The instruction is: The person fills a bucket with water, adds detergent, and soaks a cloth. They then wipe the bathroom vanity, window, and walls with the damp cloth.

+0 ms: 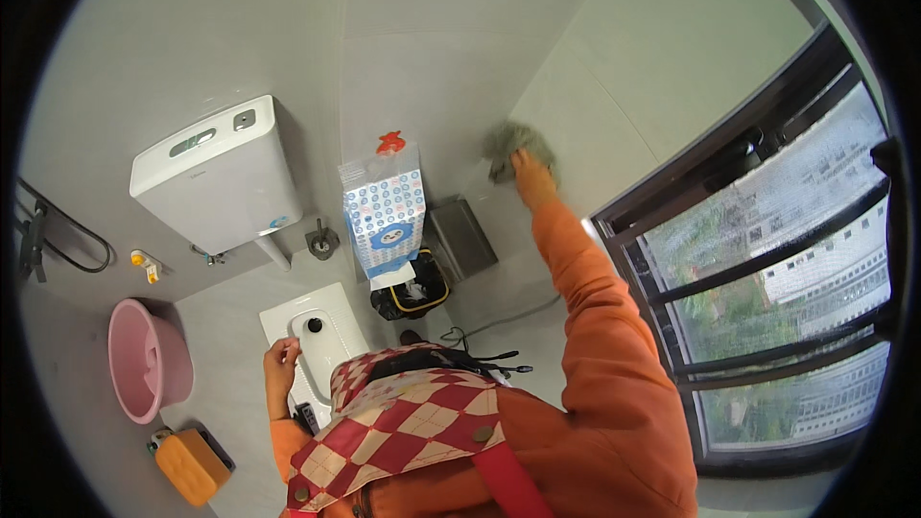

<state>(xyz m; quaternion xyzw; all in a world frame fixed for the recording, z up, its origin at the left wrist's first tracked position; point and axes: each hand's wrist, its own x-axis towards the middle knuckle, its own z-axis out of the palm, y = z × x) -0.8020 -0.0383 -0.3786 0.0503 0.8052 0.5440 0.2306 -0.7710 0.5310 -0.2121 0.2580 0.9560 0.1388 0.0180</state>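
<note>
My right arm, in an orange sleeve, stretches up toward the tiled wall on the right. My right hand (533, 177) holds a fuzzy grey-green cloth (526, 146) pressed against the wall near the corner. Low on the left, my left hand (280, 358) hangs beside the white squat toilet (355, 319), its fingers curled in and nothing visible in them. A red and cream checked apron (417, 427) covers my front. Left of the cloth, a blue and white tissue pack (386, 216) hangs on the wall below a red hook (390, 142).
A white cistern (216, 173) is mounted on the left wall. Below the tissues stands a black-lined bin (422, 304) beside a grey box (465, 240). A pink tub (144, 364) and an orange container (195, 467) are at lower left. A dark-framed window (767, 259) fills the right side.
</note>
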